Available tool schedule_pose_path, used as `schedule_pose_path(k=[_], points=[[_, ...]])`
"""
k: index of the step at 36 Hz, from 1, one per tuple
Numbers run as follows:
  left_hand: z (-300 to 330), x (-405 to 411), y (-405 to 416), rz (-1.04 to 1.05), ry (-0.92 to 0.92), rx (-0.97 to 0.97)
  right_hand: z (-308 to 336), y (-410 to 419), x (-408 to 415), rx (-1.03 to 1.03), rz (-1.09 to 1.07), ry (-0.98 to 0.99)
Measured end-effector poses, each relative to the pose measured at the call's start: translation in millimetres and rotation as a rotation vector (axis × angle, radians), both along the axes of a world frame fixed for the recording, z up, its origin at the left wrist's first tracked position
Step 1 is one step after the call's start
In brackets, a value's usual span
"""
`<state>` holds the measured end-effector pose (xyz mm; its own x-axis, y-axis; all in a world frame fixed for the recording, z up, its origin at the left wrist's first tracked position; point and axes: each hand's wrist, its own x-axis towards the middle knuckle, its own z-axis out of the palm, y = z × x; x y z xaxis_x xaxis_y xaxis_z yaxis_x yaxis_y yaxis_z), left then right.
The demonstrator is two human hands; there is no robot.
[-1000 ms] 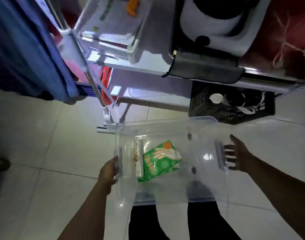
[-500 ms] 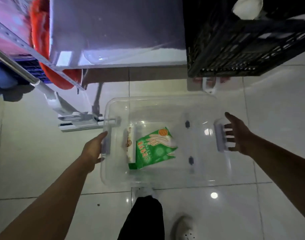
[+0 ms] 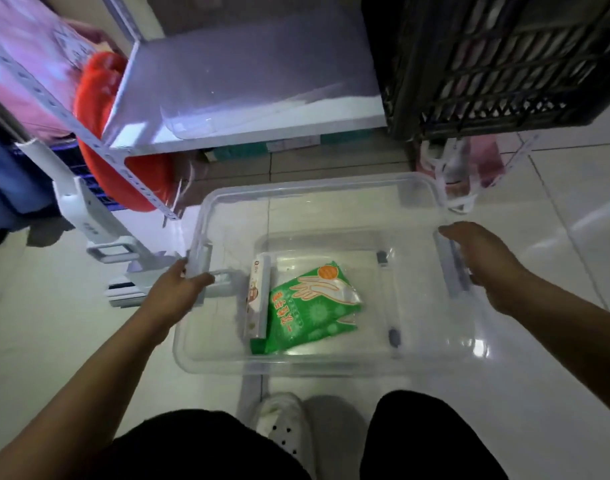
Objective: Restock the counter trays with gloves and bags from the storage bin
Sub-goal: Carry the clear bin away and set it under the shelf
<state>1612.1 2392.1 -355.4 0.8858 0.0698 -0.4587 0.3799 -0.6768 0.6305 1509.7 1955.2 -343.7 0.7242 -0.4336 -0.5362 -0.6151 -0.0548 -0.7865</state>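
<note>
A clear plastic storage bin point(image 3: 307, 188) sits low over the tiled floor in front of my knees. Inside it lie a green packet of gloves point(image 3: 310, 306) and, to its left, a narrow white box of bags point(image 3: 258, 296). My left hand point(image 3: 173, 289) grips the bin's left handle, thumb over the rim. My right hand point(image 3: 483, 261) is closed on the grey handle at the right side.
A white metal shelf point(image 3: 248, 95) stands just beyond the bin, a black plastic crate point(image 3: 497, 60) on its right part. A red-orange item point(image 3: 102, 112) sits behind the shelf's post at left. A white tool point(image 3: 89, 220) lies on the floor. My white shoe point(image 3: 286, 424) is below the bin.
The bin has come down toward the floor below the shelf. Both hands have closed onto its side handles, and my view has dropped lower and closer.
</note>
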Motion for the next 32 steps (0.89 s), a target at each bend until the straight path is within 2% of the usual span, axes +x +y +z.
schedule_pose_path(k=[2, 4, 7, 9, 11, 17, 21, 23, 28, 32], points=[[-2, -3, 0, -0.046, -0.005, 0.038, -13, 3, -10, -0.144, 0.142, -0.026], [-1, -5, -2, -0.112, -0.004, 0.135, -25, 8, -26, -0.420, 0.349, -0.005], [7, 1, -8, -0.311, -0.084, 0.666, -37, 20, -51, -0.858, 0.551, 0.010], [16, 19, -19, -0.455, -0.204, 0.842, -39, 23, -59, -0.967, 0.624, -0.030], [27, 46, -37, -0.540, -0.276, 0.842, -42, 21, -61, -1.043, 0.716, -0.006], [40, 144, -120, -0.555, -0.371, 0.757, -50, 22, -59, -1.077, 0.712, 0.008], [40, 199, -166, -0.590, -0.399, 0.853, -65, 18, -59, -1.082, 0.652, -0.086], [39, 224, -174, -0.580, -0.428, 0.907, -70, 18, -58, -1.075, 0.626, -0.115], [26, 247, -166, -0.559, -0.364, 0.916, -71, 16, -56, -1.115, 0.634, -0.107], [28, 233, -150, -0.674, -0.540, 1.017, -70, 19, -57, -1.082, 0.616, -0.114]])
